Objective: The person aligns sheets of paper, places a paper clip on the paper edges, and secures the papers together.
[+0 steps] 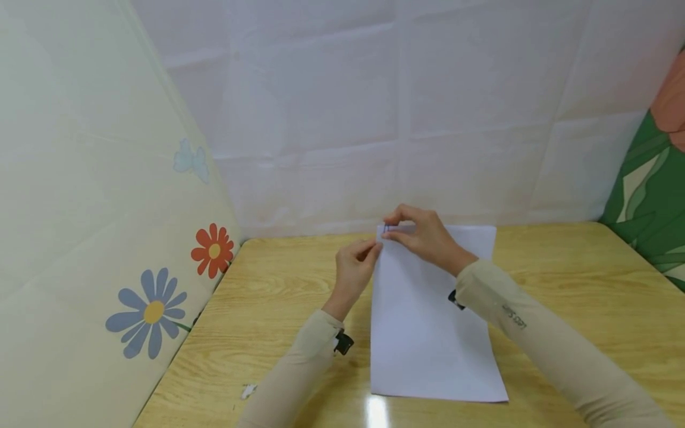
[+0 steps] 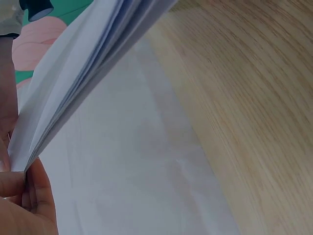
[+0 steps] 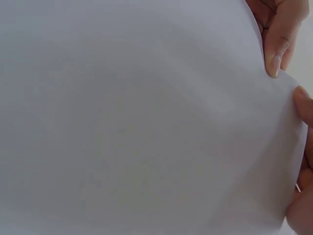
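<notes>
A stack of white paper sheets (image 1: pixel 428 333) stands up off the wooden table at its far end, its near edge low over the tabletop. My left hand (image 1: pixel 355 267) pinches the left edge near the top corner, thumb in front. Just above it my right hand (image 1: pixel 428 238) pinches the top left corner between thumb and curled forefinger. A thin dark blue line (image 1: pixel 386 228) shows at that corner between the fingers, too small to make out. In the left wrist view the layered sheets (image 2: pixel 93 63) fan apart away from the left hand (image 2: pixel 29 205).
The wooden table (image 1: pixel 267 297) ends at a pale cloth backdrop (image 1: pixel 321 148) right behind the paper. A flower-printed cloth (image 1: pixel 80 208) borders the left side, a green leafy one (image 1: pixel 658 202) the right. A small white patch (image 1: pixel 248 391) marks the table's front left.
</notes>
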`<state>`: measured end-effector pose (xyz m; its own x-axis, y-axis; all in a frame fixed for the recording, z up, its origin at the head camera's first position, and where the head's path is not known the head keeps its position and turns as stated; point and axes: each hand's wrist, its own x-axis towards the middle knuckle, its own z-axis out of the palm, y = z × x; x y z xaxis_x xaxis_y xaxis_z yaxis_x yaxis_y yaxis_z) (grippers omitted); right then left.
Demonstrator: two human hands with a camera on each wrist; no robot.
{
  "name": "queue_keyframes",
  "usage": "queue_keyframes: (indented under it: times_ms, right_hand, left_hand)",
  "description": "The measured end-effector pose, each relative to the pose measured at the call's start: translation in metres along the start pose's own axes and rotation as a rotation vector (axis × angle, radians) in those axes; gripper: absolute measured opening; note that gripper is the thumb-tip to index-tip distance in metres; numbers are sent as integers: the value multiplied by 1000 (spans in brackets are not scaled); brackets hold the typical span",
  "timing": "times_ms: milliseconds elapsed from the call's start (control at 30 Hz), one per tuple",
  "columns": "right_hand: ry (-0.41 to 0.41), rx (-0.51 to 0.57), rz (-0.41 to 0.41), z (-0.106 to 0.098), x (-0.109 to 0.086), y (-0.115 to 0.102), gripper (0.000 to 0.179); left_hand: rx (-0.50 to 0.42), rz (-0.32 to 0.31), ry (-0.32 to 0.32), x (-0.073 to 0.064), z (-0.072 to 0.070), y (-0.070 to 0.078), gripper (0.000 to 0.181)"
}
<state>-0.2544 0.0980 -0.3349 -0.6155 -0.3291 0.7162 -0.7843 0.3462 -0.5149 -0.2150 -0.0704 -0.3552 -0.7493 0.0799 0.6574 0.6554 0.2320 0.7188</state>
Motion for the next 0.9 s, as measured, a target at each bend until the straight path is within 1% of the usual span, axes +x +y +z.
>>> queue_keyframes:
  times_ms: [233, 467, 600, 633, 700, 800, 867, 900]
  right_hand:
    - [-4, -8, 32, 1, 0, 0, 15]
    - [-44, -33, 75, 0, 0, -2, 16]
    - [-72, -25, 109, -2, 1, -4, 16]
    - [-80, -23, 115, -2, 2, -4, 16]
    - [-95, -9, 129, -3, 3, -6, 16]
    - [-115, 6, 162, -3, 4, -7, 17]
    - [-123, 10, 177, -4, 4, -7, 17]
    - [-126, 11, 183, -3, 4, -7, 18]
  left_hand:
    - [-17, -35, -14, -2, -1, 0, 14]
    - [-32, -46, -21, -1, -1, 3, 14]
    - [-34, -47, -23, -1, -1, 3, 14]
    - [-33, -49, -18, -1, 0, 1, 14]
    - [-34, -40, -8, -1, 1, -10, 14]
    - [-37, -49, -11, -2, 1, -11, 14]
    - [-40, -47, -20, -2, 1, -10, 15]
    - [-39, -58, -26, -2, 0, -5, 15]
